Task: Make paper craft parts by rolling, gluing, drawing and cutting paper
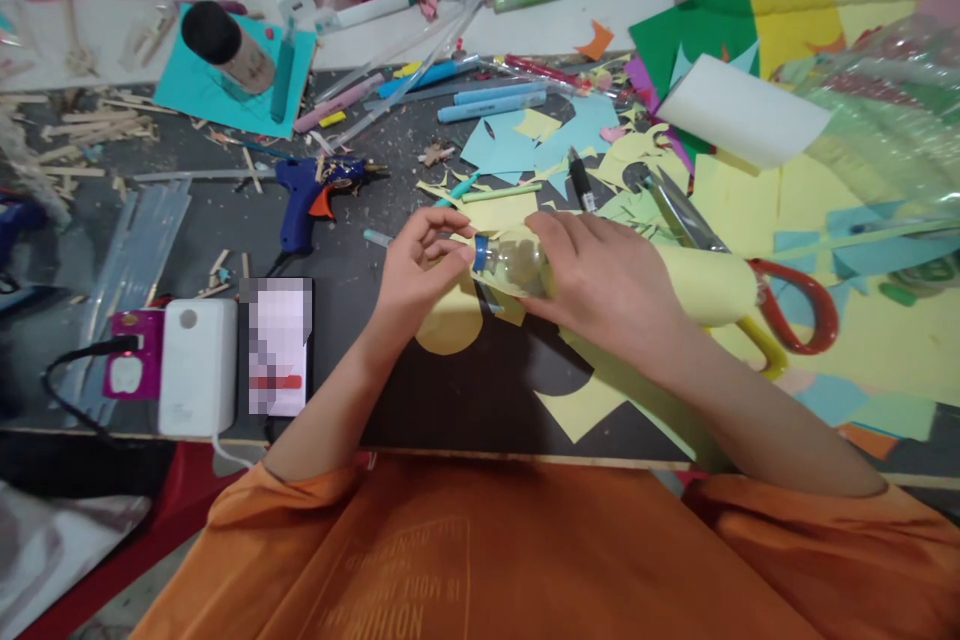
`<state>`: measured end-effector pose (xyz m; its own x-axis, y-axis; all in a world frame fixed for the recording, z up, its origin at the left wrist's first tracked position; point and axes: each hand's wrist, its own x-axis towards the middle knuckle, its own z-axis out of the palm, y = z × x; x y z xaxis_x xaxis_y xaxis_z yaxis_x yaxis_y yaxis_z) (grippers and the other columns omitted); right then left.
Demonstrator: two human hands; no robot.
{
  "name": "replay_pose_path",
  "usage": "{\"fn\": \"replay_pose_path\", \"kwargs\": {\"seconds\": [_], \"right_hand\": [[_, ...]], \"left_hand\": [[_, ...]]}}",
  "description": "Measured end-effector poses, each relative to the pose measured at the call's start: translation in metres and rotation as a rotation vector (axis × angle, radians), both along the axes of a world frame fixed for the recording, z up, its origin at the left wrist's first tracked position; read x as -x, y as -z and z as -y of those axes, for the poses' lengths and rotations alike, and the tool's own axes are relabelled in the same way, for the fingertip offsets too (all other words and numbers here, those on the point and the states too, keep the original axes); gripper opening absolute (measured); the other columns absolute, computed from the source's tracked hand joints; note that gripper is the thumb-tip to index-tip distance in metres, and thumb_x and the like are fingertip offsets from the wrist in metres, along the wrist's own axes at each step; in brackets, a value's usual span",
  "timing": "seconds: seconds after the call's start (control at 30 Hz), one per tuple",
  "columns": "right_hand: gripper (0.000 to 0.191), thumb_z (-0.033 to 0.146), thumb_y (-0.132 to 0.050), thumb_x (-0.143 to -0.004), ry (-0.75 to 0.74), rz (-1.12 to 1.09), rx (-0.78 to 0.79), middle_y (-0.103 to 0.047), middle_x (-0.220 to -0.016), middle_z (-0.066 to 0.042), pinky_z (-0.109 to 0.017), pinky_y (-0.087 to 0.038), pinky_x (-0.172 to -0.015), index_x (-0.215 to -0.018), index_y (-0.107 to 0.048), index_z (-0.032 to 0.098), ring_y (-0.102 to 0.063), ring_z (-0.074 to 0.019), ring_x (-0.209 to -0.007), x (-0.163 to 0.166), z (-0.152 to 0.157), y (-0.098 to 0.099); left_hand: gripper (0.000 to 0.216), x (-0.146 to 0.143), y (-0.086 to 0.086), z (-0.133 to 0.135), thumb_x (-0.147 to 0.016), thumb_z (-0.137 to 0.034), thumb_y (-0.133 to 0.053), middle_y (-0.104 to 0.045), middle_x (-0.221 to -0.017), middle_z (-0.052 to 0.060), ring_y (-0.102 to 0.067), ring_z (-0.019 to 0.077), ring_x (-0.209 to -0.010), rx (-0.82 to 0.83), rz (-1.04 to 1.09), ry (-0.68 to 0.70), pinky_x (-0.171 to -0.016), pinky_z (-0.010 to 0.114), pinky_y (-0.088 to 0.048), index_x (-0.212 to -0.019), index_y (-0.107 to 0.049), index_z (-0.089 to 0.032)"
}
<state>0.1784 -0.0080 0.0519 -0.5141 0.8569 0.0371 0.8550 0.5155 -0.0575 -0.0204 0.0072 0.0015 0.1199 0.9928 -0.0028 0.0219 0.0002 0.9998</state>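
A clear plastic bottle (516, 262) lies sideways over the table, its body wrapped in pale yellow paper (709, 284). My right hand (604, 278) is closed around its shoulder from above. At the neck end sits a blue cap (480, 253), and the thumb and fingertips of my left hand (421, 258) are bent together against it. A rounded yellow paper cutout (450, 322) lies below the neck. Scissors with red and yellow handles (814, 305) rest by the wrapped end, their blades partly hidden. A black pen (581, 182) lies just beyond my right hand.
A blue hot glue gun (296, 205), white power bank (196, 365) and phone (277, 350) are on the left. Pens (491, 102) and paper scraps (517, 140) cover the back. A dark-capped bottle (225, 45) stands on teal card; more plastic bottles (885, 120) lie at right.
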Motion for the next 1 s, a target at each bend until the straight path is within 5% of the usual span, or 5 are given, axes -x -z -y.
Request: {"fn": "replay_pose_path", "kwargs": {"seconds": [0.17, 0.6, 0.87, 1.0], "right_hand": [[0.037, 0.025, -0.064, -0.079, 0.005, -0.018, -0.022, -0.071, -0.097, -0.014, -0.034, -0.041, -0.068, -0.112, -0.058, 0.009, -0.063, -0.0271, -0.083, 0.003, 0.004, 0.000], [0.035, 0.025, -0.062, -0.082, -0.007, -0.012, 0.021, -0.071, -0.102, -0.016, -0.034, -0.042, -0.068, -0.113, -0.058, 0.010, -0.064, -0.0279, -0.084, 0.007, 0.004, -0.001], [0.048, 0.037, -0.066, -0.083, 0.034, -0.039, 0.061, -0.071, -0.105, -0.018, -0.034, -0.044, -0.066, -0.121, -0.056, 0.008, -0.066, -0.0307, -0.090, -0.006, -0.006, -0.007], [0.050, 0.048, -0.059, -0.087, 0.053, -0.092, 0.038, -0.072, -0.104, -0.017, -0.033, -0.045, -0.063, -0.121, -0.057, 0.011, -0.067, -0.0302, -0.089, -0.013, -0.009, -0.009]], "left_hand": [[0.012, 0.002, -0.012, 0.001, -0.073, -0.026, -0.073, -0.067, -0.085, 0.001, -0.062, 0.0130, -0.070, 0.126, -0.021, 0.034, -0.064, 0.025, -0.050, -0.082, -0.067, -0.020], [0.013, 0.004, -0.007, -0.001, -0.074, -0.024, -0.073, -0.067, -0.077, -0.001, -0.066, 0.0153, -0.076, 0.012, -0.060, 0.003, -0.073, 0.030, -0.051, -0.065, -0.064, -0.020], [0.025, 0.000, -0.006, 0.003, -0.083, -0.041, -0.069, -0.068, -0.104, 0.003, -0.067, 0.0153, -0.089, -0.135, -0.061, 0.038, -0.083, 0.031, -0.055, -0.101, -0.064, -0.025], [0.027, 0.001, 0.005, -0.002, -0.082, -0.049, -0.069, -0.065, -0.109, 0.006, -0.063, 0.0194, -0.107, -0.282, -0.099, 0.136, -0.089, 0.033, -0.055, -0.096, -0.065, -0.026]]}}
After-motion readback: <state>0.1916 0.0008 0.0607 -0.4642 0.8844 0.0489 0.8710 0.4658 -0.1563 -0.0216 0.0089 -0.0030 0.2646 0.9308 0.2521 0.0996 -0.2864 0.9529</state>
